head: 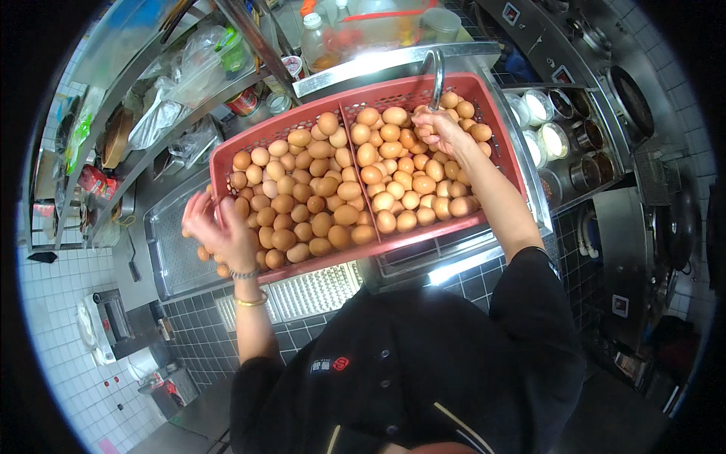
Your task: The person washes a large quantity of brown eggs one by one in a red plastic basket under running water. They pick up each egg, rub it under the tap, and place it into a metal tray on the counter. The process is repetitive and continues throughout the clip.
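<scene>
A red plastic crate (303, 265) with a divider lies across the metal counter, both halves filled with brown eggs (327, 186). More eggs (203, 253) lie outside its left end, beside a perforated metal tray (181, 227). My left hand (218, 227), blurred, is over the crate's left rim with its fingers spread; I see nothing held in it. Over the right half, my right hand (439, 130) has its fingers curled just below the end of a curved metal faucet (438, 74), among the eggs. Whether it grips an egg or the spout is not plain.
Behind the crate stand a clear plastic bottle (313, 42) and a metal ledge (363, 71). Shelves with bags and containers (193, 74) rise at the left. Jars of white contents (553, 141) and metal pots (587, 135) stand at the right.
</scene>
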{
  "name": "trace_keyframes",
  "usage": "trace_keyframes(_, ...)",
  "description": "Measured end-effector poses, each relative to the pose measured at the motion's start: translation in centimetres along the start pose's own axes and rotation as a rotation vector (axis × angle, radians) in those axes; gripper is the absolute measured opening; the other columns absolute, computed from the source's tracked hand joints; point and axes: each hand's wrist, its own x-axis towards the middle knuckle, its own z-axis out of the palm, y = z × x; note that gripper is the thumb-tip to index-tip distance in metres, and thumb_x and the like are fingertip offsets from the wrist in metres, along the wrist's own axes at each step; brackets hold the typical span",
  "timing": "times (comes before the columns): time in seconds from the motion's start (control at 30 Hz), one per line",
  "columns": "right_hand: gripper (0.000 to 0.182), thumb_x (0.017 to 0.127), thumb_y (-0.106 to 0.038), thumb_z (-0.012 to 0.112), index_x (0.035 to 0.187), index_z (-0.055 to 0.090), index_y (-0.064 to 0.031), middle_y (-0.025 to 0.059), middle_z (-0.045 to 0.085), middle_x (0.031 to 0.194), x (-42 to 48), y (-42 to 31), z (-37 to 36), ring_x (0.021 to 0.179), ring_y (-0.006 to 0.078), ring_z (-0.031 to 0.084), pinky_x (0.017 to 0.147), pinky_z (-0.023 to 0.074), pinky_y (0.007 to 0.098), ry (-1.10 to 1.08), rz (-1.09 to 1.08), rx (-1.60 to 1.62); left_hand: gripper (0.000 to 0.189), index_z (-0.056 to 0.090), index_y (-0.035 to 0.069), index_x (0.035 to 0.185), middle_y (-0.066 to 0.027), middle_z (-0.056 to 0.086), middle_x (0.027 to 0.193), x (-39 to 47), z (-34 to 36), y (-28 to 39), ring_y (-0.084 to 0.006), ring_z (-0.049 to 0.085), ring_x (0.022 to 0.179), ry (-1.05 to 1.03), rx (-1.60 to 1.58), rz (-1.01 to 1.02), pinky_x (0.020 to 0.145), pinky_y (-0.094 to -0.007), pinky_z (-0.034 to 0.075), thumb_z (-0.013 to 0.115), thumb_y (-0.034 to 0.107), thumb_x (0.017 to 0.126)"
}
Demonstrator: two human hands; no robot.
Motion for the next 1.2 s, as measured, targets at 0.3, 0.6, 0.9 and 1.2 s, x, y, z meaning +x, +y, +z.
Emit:
trace_keyframes(0.3,0.029,0.092,-0.024,0.041,0.087,0.057,-0.0005,0.0077,0.058,0.082,0.0,1.2,0.5,0.081,0.0180,0.053,0.073,0.0431,0.0307,0.180,-0.192,-0.424,0.037,0.049,0.004,0.107,-0.0184,0.051,0.111,-5.0,24.8,10.8,-0.0311,0.052,0.101,-0.997,-0.970,-1.914,0.091,-0.0443,0.043,0.042,0.037,0.090)
trace_keyframes(0.6,0.015,0.068,-0.003,0.054,0.079,0.061,0.0042,0.0256,0.060,0.085,-9.1,-2.4,1.5,0.079,0.0380,0.061,0.069,0.0494,0.0437,0.231,-0.246,-1.708,0.009,0.048,0.009,0.081,-0.0028,0.053,0.071,-8.9,34.3,10.5,-0.0086,0.039,0.046,-0.947,-1.375,-1.451,0.037,-0.0178,0.028,0.056,0.013,0.084)
trace_keyframes(0.9,0.027,0.072,-0.010,0.056,0.098,0.063,-0.0044,0.0161,0.061,0.103,-6.1,0.9,2.4,0.101,0.0284,0.057,0.083,0.0467,0.0380,-0.209,0.104,-2.007,0.026,0.050,0.006,0.091,-0.0088,0.056,0.084,-6.8,33.5,10.2,-0.0186,0.053,0.067,-1.057,-1.571,-1.497,0.048,-0.0244,0.041,0.036,0.027,0.093)
trace_keyframes(1.2,0.042,0.054,-0.016,0.073,0.089,0.060,0.0026,0.0198,0.062,0.081,-2.8,1.2,-0.1,0.076,0.0298,0.062,0.066,0.0500,0.0366,-0.360,0.047,-1.961,0.017,0.050,0.007,0.094,-0.0039,0.053,0.083,-6.9,30.5,9.0,-0.0136,0.050,0.064,-0.960,-1.689,-1.487,0.052,-0.0204,0.041,0.045,0.023,0.090)
